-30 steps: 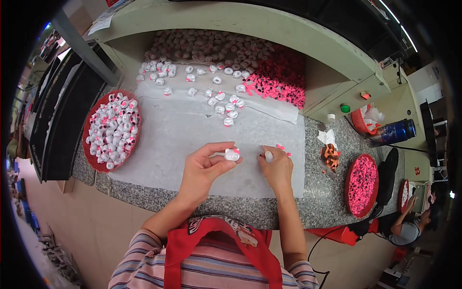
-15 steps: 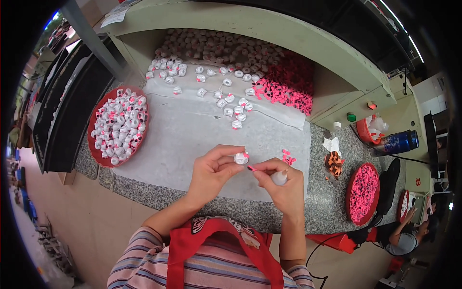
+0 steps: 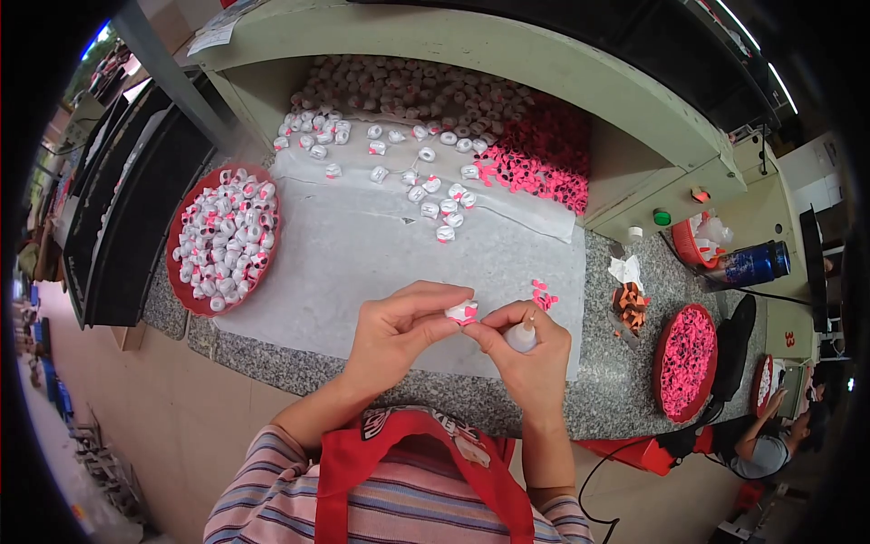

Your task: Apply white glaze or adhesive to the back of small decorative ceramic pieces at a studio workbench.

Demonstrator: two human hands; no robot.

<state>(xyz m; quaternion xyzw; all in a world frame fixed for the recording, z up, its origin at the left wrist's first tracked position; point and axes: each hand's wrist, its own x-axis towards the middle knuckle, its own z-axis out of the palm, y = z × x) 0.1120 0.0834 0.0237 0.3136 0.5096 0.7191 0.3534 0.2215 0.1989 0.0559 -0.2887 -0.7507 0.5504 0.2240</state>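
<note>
Between the fingertips of my left hand is a small rounded white piece with pink patches on it. The fingertips of my right hand meet this piece at its right side. Tucked in the curled fingers of that same hand is a small white squeeze bottle with a thin tip. Whatever the right fingertips pinch is hidden against the white piece. Several loose pink bits lie on the white sheet just beyond my right hand.
At left stands a red basket of white pieces. White pieces and a pink-and-black heap lie under the pale green hood. On the right are orange-and-black scraps, a red basket of pink bits and a blue bottle. Another person sits far right.
The pink-and-black bit in my right fingertips has moved left to the white piece. Both hands are now together, and the white piece has turned, showing more pink.
</note>
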